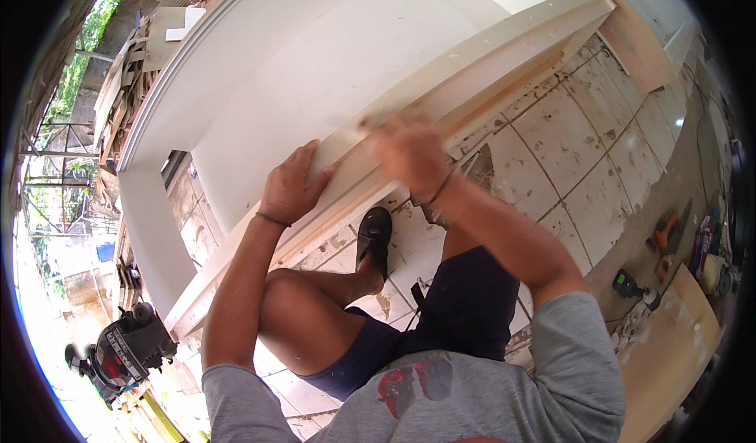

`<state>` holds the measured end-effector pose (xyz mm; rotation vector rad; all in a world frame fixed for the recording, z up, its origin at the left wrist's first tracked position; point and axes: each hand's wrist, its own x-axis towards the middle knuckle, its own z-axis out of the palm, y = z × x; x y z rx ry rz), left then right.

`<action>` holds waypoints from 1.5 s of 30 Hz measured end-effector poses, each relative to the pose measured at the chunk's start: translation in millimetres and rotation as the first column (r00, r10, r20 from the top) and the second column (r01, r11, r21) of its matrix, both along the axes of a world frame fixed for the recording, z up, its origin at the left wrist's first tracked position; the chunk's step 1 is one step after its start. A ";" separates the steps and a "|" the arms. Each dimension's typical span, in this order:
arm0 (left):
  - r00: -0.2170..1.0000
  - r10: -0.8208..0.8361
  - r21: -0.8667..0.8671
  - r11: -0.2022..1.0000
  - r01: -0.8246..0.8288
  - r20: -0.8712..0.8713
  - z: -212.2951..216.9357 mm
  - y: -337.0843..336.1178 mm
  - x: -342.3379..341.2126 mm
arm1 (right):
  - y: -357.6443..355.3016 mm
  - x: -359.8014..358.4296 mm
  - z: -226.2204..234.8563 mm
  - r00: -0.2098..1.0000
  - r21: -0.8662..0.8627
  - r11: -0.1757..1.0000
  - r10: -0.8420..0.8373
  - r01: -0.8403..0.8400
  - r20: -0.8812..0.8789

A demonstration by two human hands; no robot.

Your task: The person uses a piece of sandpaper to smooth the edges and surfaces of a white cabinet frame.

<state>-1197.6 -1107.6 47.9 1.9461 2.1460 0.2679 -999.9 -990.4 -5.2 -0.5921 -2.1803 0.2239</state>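
A long white cabinet-like frame of boards stretches before me, its near rail running diagonally from lower left to upper right. My left hand lies on that rail, fingers stretched over its edge and the thumb apart. Farther right along the same rail is my right hand, blurred by motion, with its fingers curled in. A small dark tip shows by its knuckles, but what it holds is too smeared to make out.
A black power tool stands at lower left. Wood scraps are piled at far left. On the right lie a cordless drill, an orange-handled saw and a plywood sheet. Dirty tiles cover the floor, partly broken.
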 end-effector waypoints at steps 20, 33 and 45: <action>0.965 0.202 0.208 0.950 -0.235 0.167 -4.9 -54.4 -55.6 | 9.1 -0.8 -5.0 0.996 -0.012 0.996 -0.085 0.084 -0.023; 0.939 0.345 -0.084 0.935 -0.344 0.003 0.5 -62.4 -49.8 | 60.7 43.3 -11.7 0.860 -0.013 0.868 -0.490 0.497 0.139; 0.905 0.416 0.088 0.902 -0.424 0.089 -7.8 -66.5 -54.2 | 59.8 49.1 2.3 0.843 -0.140 0.836 -0.504 0.531 0.191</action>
